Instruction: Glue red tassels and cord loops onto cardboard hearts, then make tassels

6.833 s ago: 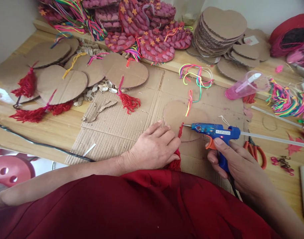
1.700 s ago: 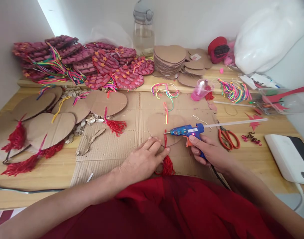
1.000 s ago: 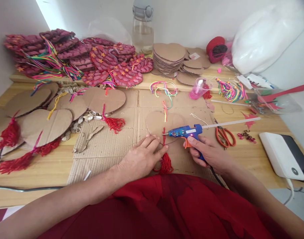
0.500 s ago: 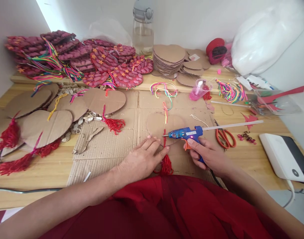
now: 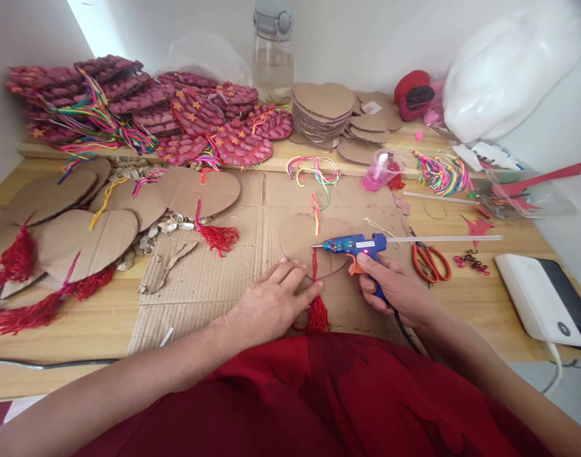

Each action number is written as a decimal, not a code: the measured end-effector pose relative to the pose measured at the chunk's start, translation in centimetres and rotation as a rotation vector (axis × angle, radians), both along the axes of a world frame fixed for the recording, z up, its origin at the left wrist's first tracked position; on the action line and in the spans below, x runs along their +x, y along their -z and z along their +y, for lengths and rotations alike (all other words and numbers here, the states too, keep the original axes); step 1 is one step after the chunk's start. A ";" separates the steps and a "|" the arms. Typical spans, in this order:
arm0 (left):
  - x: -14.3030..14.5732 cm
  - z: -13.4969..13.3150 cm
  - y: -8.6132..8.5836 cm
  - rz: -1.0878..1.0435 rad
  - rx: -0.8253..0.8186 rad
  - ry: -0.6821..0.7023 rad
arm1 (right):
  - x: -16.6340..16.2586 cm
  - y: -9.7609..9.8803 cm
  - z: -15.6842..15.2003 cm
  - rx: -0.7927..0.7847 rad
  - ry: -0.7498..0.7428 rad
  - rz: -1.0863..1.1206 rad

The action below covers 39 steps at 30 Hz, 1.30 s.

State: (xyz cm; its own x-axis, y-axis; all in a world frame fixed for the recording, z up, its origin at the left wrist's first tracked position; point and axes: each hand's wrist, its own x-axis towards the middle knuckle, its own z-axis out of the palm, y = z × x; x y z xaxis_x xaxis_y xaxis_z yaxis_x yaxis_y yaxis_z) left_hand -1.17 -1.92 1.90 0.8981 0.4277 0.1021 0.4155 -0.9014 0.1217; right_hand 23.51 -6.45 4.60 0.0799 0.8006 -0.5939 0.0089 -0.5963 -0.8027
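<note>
My right hand (image 5: 390, 285) is wrapped round a blue hot glue gun (image 5: 354, 244), with a finger at its orange trigger and a long clear glue stick (image 5: 442, 239) out of its back. The nozzle is over a heart-shaped cardboard piece (image 5: 294, 238), near the upper end of a red yarn tassel's (image 5: 317, 315) cord. My left hand (image 5: 275, 298) lies flat, fingers stretched, on the lower left edge of that piece. A pink and yellow cord loop (image 5: 315, 212) sits at the piece's top.
Finished cardboard hearts with tassels (image 5: 93, 244) lie left. Behind are decorated red pieces (image 5: 242, 143), a water bottle (image 5: 273, 63) and stacked cardboard hearts (image 5: 323, 105). Orange-handled scissors (image 5: 428, 261), a plastic tray (image 5: 533, 197) and a white device (image 5: 538, 298) are on the right.
The glue gun has tilted more level, and its nozzle has moved slightly up, to the top of the tassel's cord. My left hand has stayed in place.
</note>
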 end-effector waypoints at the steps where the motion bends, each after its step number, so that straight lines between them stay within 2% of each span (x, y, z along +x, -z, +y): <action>1: 0.0 0.0 0.0 0.002 -0.006 0.000 | 0.0 -0.1 -0.1 -0.004 -0.004 -0.007; 10: -0.3 0.1 0.4 -0.145 0.039 0.008 | 1.1 -1.6 -2.0 -0.068 -0.020 0.003; 14: -0.3 0.1 0.1 -0.165 0.024 0.008 | 1.1 -1.3 -2.4 -0.083 -0.045 -0.019; 20: -0.3 0.1 -0.2 -0.138 0.008 0.006 | 0.8 -0.6 -1.1 -0.039 -0.009 -0.050; 23: -0.3 0.1 -0.1 -0.150 0.021 0.004 | 0.8 -0.7 -1.2 -0.037 0.015 -0.028; 29: -0.3 0.1 0.1 -0.168 0.044 0.005 | 1.1 -1.2 -2.3 -0.077 -0.057 -0.051; 39: -0.3 0.0 0.1 -0.161 0.044 -0.012 | 1.4 -0.9 -1.7 -0.051 -0.042 -0.080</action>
